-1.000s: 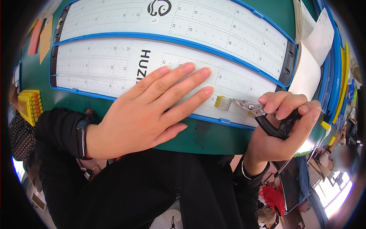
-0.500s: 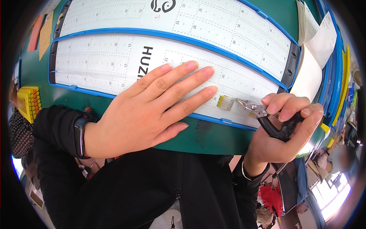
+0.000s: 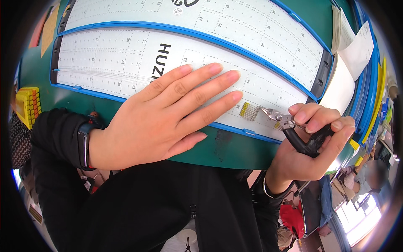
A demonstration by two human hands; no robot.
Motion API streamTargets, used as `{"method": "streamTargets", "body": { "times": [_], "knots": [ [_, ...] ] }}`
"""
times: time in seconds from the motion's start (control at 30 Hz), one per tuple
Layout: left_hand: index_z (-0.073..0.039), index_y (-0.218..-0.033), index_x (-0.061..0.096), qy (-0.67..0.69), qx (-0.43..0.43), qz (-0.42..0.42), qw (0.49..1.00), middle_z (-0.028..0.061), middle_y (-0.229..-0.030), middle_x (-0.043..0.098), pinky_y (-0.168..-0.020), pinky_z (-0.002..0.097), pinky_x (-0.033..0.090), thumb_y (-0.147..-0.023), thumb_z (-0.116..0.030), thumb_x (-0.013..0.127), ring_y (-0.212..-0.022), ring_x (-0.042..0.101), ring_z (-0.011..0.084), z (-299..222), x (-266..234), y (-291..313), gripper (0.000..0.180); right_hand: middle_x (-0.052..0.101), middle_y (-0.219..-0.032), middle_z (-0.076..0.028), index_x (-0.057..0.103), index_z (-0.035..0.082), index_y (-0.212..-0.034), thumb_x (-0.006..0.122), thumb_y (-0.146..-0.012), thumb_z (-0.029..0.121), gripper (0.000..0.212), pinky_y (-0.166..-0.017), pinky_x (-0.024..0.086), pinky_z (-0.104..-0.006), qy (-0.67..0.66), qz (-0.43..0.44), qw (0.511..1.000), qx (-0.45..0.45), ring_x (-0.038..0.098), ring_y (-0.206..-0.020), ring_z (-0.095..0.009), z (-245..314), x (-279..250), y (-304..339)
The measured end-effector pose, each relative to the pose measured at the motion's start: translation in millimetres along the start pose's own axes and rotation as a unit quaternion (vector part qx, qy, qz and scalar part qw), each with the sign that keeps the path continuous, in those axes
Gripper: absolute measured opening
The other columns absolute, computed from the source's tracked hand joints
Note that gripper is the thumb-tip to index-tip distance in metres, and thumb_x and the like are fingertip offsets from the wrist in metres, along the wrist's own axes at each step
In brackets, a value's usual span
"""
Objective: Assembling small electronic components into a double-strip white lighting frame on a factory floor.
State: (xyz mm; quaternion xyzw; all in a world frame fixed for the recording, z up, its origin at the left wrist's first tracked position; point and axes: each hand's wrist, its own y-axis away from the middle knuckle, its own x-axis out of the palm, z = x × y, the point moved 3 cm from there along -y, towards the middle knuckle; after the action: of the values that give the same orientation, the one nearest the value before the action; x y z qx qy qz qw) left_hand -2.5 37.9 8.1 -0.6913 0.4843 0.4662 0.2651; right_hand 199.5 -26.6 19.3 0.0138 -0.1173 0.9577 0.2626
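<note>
My left hand (image 3: pixel 168 113) lies flat with its fingers spread over the white panel of a shallow blue-edged case (image 3: pixel 105 56). Thin pale lines (image 3: pixel 126 76) run along the panel and pass under that hand. In my right hand (image 3: pixel 336 145) is a pair of pliers (image 3: pixel 304 145) with black handles and short silver jaws. The jaw tips are beside a tight row of fine metal pieces with yellow ends (image 3: pixel 248 111), too small to make out exactly. Partly behind the pliers shows another small yellow-ended bit (image 3: pixel 277 125).
A matching second panel (image 3: pixel 235 35) adjoins on the far side. Open paper pads (image 3: pixel 342 80) and blue and yellow folders lie at the right. On the left stands a yellow gridded block (image 3: pixel 28 105). The tabletop (image 3: pixel 224 147) is green. A person (image 3: pixel 371 180) is at far right.
The whole view has shifted slightly. My left hand stays flat on the panel, and my right hand keeps the pliers by the yellow-ended row, their jaws turned a little.
</note>
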Motion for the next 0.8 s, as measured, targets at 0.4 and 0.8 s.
{"method": "streamTargets", "body": {
  "times": [0.4, 0.8],
  "knots": [
    [-0.019, -0.142, 0.046, 0.003, -0.003, 0.001, 1.000, 0.0076, -0.150, 0.039, -0.114, 0.0409, 0.029, -0.067, -0.029, 0.069, -0.139, 0.036, 0.0266, -1.1, -0.9, -0.3, 0.080, 0.046, -0.070, -0.007, 0.040, 0.011, -0.093, 0.025, -0.105, 0.028, 0.026, -0.069, 0.050, -0.0392, 0.004, 0.010, 1.000, 0.001, 0.053, -0.064, -0.020, 1.2, -0.6, -0.2],
    [-0.016, -0.142, 0.046, 0.002, 0.001, -0.011, 1.000, 0.0083, -0.149, 0.041, -0.115, 0.0413, 0.028, -0.068, -0.030, 0.068, -0.139, 0.036, 0.0266, -1.3, -1.5, 1.5, 0.078, 0.046, -0.070, -0.007, 0.040, 0.010, -0.094, 0.025, -0.105, 0.027, 0.026, -0.070, 0.051, -0.0404, 0.002, 0.014, 1.000, -0.002, 0.054, -0.065, -0.021, 2.0, -0.3, 0.1]
  ]
}}
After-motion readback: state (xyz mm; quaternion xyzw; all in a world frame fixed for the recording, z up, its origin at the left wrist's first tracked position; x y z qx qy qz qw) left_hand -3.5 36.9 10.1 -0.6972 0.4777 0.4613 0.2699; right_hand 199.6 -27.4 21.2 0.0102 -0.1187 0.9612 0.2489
